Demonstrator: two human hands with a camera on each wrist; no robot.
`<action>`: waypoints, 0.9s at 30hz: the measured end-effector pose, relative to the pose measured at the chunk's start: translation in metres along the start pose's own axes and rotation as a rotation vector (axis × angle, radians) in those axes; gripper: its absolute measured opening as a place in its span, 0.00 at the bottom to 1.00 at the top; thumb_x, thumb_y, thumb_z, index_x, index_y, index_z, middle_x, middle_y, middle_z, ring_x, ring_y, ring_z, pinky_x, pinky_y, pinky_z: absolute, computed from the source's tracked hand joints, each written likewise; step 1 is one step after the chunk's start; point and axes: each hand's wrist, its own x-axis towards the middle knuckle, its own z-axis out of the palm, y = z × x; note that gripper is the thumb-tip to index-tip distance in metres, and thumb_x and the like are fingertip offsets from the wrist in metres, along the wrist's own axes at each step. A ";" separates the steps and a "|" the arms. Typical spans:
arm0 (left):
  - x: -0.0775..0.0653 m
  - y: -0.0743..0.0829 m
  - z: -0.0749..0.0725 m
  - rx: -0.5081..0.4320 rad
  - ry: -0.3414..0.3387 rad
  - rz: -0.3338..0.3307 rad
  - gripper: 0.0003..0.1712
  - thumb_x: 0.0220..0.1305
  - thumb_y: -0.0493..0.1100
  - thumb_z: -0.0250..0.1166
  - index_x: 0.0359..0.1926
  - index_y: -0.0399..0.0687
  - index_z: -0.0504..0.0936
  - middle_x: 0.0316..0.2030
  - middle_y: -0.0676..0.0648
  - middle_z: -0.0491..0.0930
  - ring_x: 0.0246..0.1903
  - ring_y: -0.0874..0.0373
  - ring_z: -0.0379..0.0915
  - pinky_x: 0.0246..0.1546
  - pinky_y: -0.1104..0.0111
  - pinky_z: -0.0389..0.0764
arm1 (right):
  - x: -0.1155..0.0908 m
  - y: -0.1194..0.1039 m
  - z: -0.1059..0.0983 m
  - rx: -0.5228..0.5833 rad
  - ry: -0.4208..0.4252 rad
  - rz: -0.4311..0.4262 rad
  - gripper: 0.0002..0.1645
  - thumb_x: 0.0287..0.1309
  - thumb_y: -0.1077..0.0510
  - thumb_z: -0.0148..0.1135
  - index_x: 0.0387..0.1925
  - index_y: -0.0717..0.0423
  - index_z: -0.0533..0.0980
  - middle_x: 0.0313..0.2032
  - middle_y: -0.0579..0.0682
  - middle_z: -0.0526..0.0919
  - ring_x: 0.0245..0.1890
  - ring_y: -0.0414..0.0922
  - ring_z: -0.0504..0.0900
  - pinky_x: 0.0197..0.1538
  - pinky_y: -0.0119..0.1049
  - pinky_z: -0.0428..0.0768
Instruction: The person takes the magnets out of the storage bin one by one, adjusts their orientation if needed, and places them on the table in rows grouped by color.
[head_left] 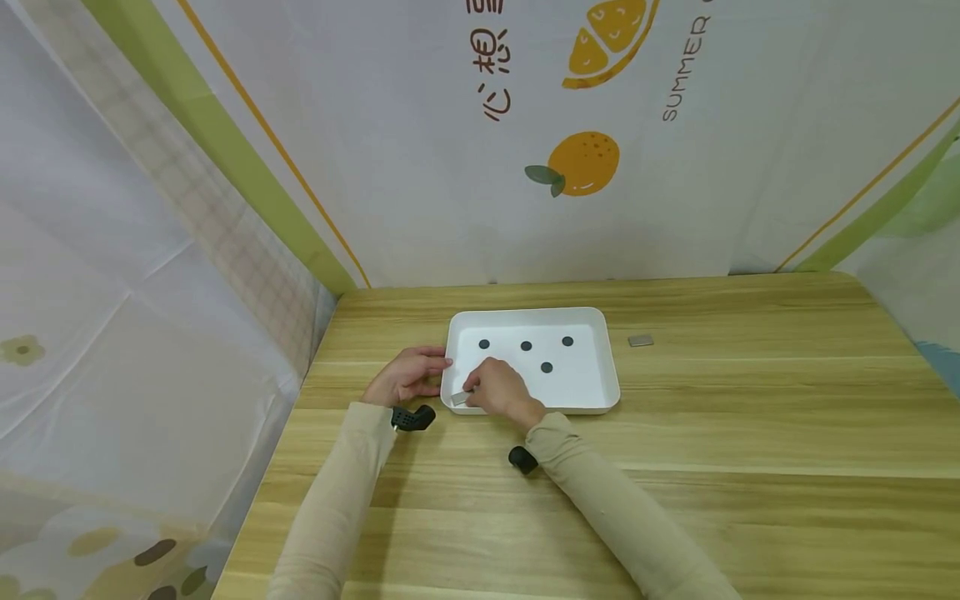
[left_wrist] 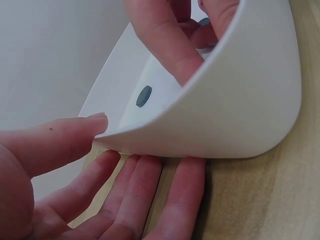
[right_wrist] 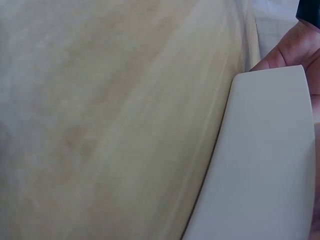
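Observation:
A shallow white tray (head_left: 529, 317) stands on the wooden table with several small dark round discs (head_left: 547, 367) spread over its floor. My left hand (head_left: 408, 375) is at the tray's left side. In the left wrist view its thumb (left_wrist: 85, 131) lies at the rim while the other fingers press against the outer wall. Reaching over the near wall, my right hand (head_left: 498, 388) pinches a small flat grey rectangular piece (head_left: 460, 398) in the tray's near left corner. Its fingertips are partly hidden by the tray wall in the left wrist view.
A second grey rectangular piece (head_left: 641, 341) lies on the table (head_left: 750, 400) to the right of the tray. Behind the table hangs a white cloth (head_left: 420, 183) printed with oranges. Another curtain (head_left: 112, 333) hangs along the left side.

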 end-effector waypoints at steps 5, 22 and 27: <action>0.001 0.000 0.001 0.001 0.000 0.000 0.30 0.69 0.36 0.56 0.69 0.35 0.61 0.62 0.36 0.69 0.49 0.55 0.76 0.46 0.59 0.82 | 0.000 0.000 -0.002 0.007 -0.010 0.006 0.07 0.44 0.57 0.74 0.30 0.50 0.86 0.31 0.44 0.87 0.35 0.42 0.80 0.39 0.34 0.77; 0.002 -0.002 0.000 -0.006 0.006 -0.004 0.29 0.69 0.35 0.56 0.69 0.37 0.63 0.59 0.38 0.71 0.47 0.56 0.76 0.41 0.62 0.83 | 0.002 0.003 0.000 -0.022 -0.014 0.013 0.07 0.44 0.57 0.73 0.28 0.50 0.82 0.30 0.45 0.84 0.31 0.43 0.76 0.34 0.35 0.75; 0.002 -0.001 0.000 -0.011 0.009 -0.007 0.29 0.69 0.34 0.56 0.69 0.38 0.63 0.57 0.40 0.72 0.45 0.57 0.77 0.40 0.62 0.83 | 0.003 0.004 0.001 -0.010 -0.028 0.018 0.05 0.46 0.57 0.72 0.26 0.49 0.82 0.29 0.43 0.83 0.30 0.41 0.75 0.33 0.33 0.74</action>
